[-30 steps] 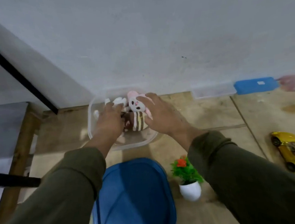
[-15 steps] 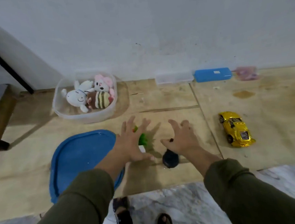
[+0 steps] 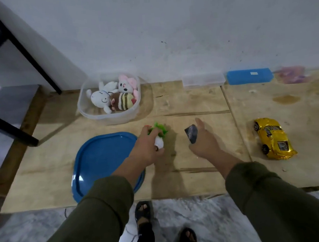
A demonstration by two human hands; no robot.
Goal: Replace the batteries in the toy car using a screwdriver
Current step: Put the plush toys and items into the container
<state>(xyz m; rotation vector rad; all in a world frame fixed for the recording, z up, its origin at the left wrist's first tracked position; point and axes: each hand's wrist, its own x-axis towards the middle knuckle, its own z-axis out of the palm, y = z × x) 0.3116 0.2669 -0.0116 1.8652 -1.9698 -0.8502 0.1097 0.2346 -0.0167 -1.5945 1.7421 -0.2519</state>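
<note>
The yellow toy car [image 3: 272, 138] lies on the plywood board [image 3: 206, 166] at the right, apart from both hands. My left hand [image 3: 147, 149] is closed around a small potted plant [image 3: 159, 138] with green leaves and a white pot, tilted sideways. My right hand [image 3: 204, 143] holds a small dark object [image 3: 191, 133] between thumb and fingers; what it is I cannot tell. No screwdriver or batteries show.
A clear tub [image 3: 89, 111] of plush toys stands near the wall, its blue lid [image 3: 104, 159] lying in front. A clear case [image 3: 203, 80], a blue case [image 3: 249, 76] and a pink bag [image 3: 292, 75] line the wall. My sandalled feet [image 3: 143, 212] stand on marble floor.
My hands left the plush tub and came back toward me. The left hand closed on the potted plant and the right picked up the dark object; the view pulled back and up.
</note>
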